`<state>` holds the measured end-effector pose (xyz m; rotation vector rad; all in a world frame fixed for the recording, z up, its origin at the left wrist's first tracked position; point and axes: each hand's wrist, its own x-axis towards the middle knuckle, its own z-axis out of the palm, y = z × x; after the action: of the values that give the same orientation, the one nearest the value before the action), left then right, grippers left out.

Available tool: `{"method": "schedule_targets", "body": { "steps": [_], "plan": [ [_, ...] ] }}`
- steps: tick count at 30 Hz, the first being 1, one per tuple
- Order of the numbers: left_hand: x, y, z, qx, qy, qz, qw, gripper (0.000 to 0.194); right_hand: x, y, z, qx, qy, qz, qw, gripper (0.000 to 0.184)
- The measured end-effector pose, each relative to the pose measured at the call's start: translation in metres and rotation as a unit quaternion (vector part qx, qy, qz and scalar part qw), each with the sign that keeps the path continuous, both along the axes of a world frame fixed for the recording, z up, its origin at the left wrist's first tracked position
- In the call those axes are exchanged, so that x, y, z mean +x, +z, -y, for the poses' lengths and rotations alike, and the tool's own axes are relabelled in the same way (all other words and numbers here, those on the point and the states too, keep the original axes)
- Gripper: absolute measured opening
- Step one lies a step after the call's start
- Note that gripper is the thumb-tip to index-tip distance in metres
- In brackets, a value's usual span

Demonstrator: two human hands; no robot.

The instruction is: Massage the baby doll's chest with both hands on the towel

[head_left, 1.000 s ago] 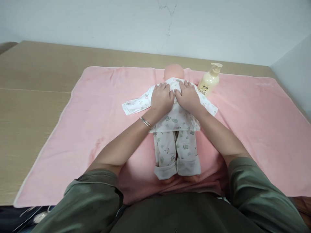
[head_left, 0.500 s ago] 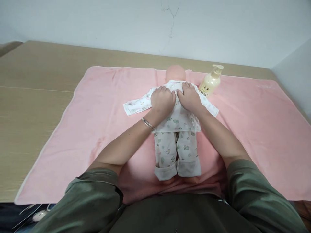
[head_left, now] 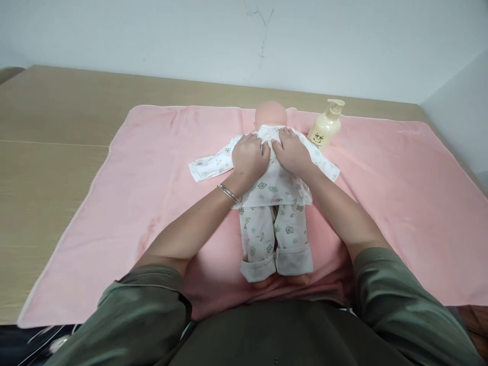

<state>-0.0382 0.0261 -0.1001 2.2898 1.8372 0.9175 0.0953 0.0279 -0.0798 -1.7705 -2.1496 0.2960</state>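
A baby doll (head_left: 270, 113) lies on its front, head toward the wall. It wears a white printed shirt (head_left: 270, 189) and matching trousers (head_left: 292, 231) with turned-up cuffs. My left hand (head_left: 249, 156) rests on the left side of the upper back, its fingers pointing toward the head and partly foreshortened. On the right side of the back lies my right hand (head_left: 293, 152), fingers laid on the cloth. The two thumbs come close together near the spine. A silver bangle (head_left: 228, 193) circles my left wrist. The doll's face is hidden.
Beneath the doll a pink mat (head_left: 152, 168) covers much of the wooden table (head_left: 68, 107). A cream pump bottle (head_left: 325, 127) stands just right of the doll's shoulder. A cracked white wall (head_left: 190, 40) rises behind the table.
The whole view has shifted slightly, so things appear a little further left. Both hands stay at about the same place on the doll's back.
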Motion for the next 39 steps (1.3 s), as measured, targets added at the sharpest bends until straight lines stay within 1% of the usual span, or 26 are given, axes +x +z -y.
{"method": "schedule_targets", "body": {
  "steps": [2, 4, 6, 9, 11, 13, 15, 19, 22, 25, 30, 39],
  "plan": [
    [0.0, -0.002, 0.001, 0.009, -0.003, 0.022, 1.0, 0.037, 0.005, -0.003, -0.009, -0.002, -0.001, -0.002, 1.0, 0.063],
    [-0.001, -0.005, -0.003, -0.007, -0.002, 0.048, 0.999, 0.037, 0.005, -0.005, -0.01, 0.014, -0.003, 0.003, 1.0, 0.062],
    [-0.003, -0.008, -0.009, -0.036, -0.003, 0.056, 0.998, 0.044, 0.002, -0.003, -0.004, 0.034, -0.006, 0.012, 0.999, 0.057],
    [-0.006, -0.011, -0.016, -0.064, -0.011, 0.05, 0.997, 0.054, -0.006, 0.004, 0.012, 0.042, 0.001, 0.026, 0.999, 0.049],
    [-0.006, -0.011, -0.017, -0.065, -0.012, 0.052, 0.996, 0.055, -0.008, 0.01, 0.02, 0.033, 0.009, 0.029, 0.999, 0.045],
    [-0.006, -0.01, -0.016, -0.062, -0.011, 0.055, 0.996, 0.055, -0.008, 0.012, 0.021, 0.024, 0.014, 0.021, 0.999, 0.044],
    [-0.006, -0.01, -0.014, -0.061, -0.008, 0.055, 0.997, 0.055, -0.005, 0.009, 0.015, 0.021, 0.013, 0.008, 1.0, 0.047],
    [-0.005, -0.012, -0.014, -0.047, -0.008, 0.063, 0.997, 0.052, 0.0, -0.006, -0.002, 0.022, -0.006, 0.004, 1.0, 0.059],
    [-0.005, -0.013, -0.015, -0.048, -0.009, 0.064, 0.997, 0.051, 0.001, -0.013, -0.006, 0.032, -0.007, -0.002, 0.999, 0.061],
    [-0.006, -0.011, -0.013, -0.058, -0.007, 0.057, 0.997, 0.053, 0.0, -0.014, -0.004, 0.04, -0.008, -0.007, 0.999, 0.06],
    [-0.006, -0.007, -0.011, -0.057, -0.013, 0.059, 0.997, 0.052, -0.002, -0.01, 0.0, 0.041, -0.012, 0.0, 0.999, 0.061],
    [-0.006, -0.011, -0.014, -0.051, -0.009, 0.039, 0.998, 0.051, -0.001, -0.013, -0.003, 0.053, -0.008, -0.012, 0.998, 0.058]
  ]
}}
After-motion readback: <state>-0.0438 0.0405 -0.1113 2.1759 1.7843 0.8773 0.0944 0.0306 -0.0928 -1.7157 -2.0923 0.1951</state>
